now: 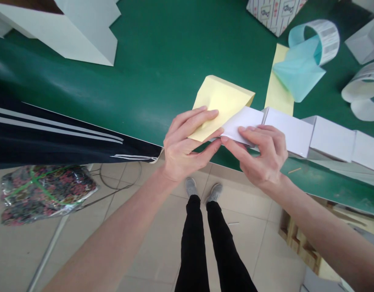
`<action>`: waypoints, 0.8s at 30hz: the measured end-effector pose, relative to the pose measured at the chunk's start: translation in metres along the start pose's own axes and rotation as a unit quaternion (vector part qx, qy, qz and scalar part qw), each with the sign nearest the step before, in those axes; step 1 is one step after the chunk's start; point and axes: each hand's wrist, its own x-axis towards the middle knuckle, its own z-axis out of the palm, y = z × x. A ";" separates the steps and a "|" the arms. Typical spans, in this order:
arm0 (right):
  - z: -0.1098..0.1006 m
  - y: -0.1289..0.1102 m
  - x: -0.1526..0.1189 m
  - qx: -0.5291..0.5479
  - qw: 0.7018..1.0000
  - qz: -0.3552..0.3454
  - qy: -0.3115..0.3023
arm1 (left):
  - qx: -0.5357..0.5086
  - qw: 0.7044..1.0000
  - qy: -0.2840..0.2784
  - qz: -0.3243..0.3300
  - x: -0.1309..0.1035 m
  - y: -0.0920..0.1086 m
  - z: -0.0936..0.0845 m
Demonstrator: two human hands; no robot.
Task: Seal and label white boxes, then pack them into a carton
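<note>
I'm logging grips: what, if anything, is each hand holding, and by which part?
Left hand: yellow paper, by its near left end. Right hand: apparently the white box beside it, by its near left end.

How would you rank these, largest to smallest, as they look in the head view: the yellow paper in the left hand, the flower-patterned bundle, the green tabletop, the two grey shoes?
1. Green tabletop
2. Flower-patterned bundle
3. Yellow paper
4. Left shoe and right shoe: too alike to rank
</note>
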 end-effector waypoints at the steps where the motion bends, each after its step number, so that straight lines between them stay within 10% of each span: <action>1: 0.000 0.000 -0.001 0.000 1.000 0.000 0.000 | -0.008 1.000 0.003 0.005 0.000 0.000 0.000; 24: -0.017 -0.004 0.009 0.072 0.994 0.067 -0.052 | 0.147 0.979 -0.052 0.133 0.010 0.012 -0.018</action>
